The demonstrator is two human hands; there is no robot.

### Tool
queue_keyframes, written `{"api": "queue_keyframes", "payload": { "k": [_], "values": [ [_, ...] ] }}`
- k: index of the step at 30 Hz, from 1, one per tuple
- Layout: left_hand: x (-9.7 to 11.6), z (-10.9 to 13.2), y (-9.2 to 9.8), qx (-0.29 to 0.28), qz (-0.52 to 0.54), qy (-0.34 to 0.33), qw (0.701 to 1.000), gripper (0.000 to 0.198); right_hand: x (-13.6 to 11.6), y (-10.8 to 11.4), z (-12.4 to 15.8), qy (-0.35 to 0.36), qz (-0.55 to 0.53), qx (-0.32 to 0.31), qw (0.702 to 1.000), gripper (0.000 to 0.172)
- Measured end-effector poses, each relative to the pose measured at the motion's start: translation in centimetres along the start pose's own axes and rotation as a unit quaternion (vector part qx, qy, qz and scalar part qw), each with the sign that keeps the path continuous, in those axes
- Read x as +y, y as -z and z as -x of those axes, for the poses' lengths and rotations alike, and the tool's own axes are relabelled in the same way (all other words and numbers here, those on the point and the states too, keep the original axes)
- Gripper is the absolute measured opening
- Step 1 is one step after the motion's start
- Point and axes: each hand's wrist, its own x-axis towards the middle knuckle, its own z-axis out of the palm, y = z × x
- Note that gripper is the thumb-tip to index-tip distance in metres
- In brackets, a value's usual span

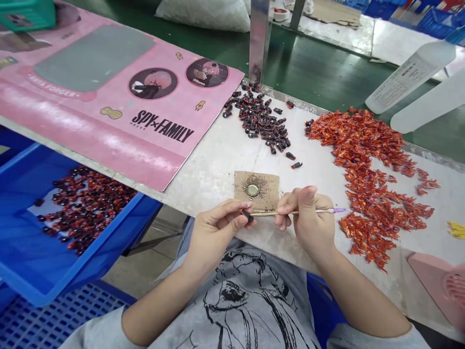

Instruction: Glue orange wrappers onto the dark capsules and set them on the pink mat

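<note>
My left hand (218,228) pinches a small dark-red and black capsule-shaped piece (247,216) between thumb and fingers. My right hand (307,218) grips a thin stick (290,212) with a purple end (339,210), and its other end reaches that piece. Just beyond both hands lies a cardboard square (263,182) dusted with glitter, holding a small round metal dish (252,190). A heap of similar dark pieces (259,121) sits farther up the white table (232,167). To the right spreads a large pile of crinkled orange-red wrappers (370,179).
At the left, a blue plastic crate (87,211) holds many dark-red pieces. A pink printed SPY×FAMILY sheet (109,97) covers the table's left side. White plastic bottles (410,75) lie upper right, a pink fan (439,286) stands lower right, and a metal post (259,39) rises behind.
</note>
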Motion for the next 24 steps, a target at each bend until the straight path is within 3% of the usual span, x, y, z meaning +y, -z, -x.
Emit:
{"api": "queue_keyframes", "payload": {
  "k": [10,14,20,24],
  "values": [
    [0.5,0.3,-0.3,-0.012,-0.015,-0.024,1.000,0.019,0.2,0.4,0.5,0.042,-0.003,-0.026,0.999,0.062],
    [0.4,0.3,-0.1,-0.020,-0.033,-0.049,0.998,0.017,-0.1,1.0,0.4,0.084,0.039,-0.096,0.991,0.057],
    [-0.1,0.1,0.2,-0.033,-0.046,-0.066,0.996,0.015,-0.2,1.3,-0.3,0.131,0.110,-0.204,0.964,0.034],
    [-0.2,-0.3,0.2,-0.029,-0.033,-0.051,0.998,0.017,0.1,1.3,-0.5,0.163,0.127,-0.212,0.955,0.033]
  ]
}}
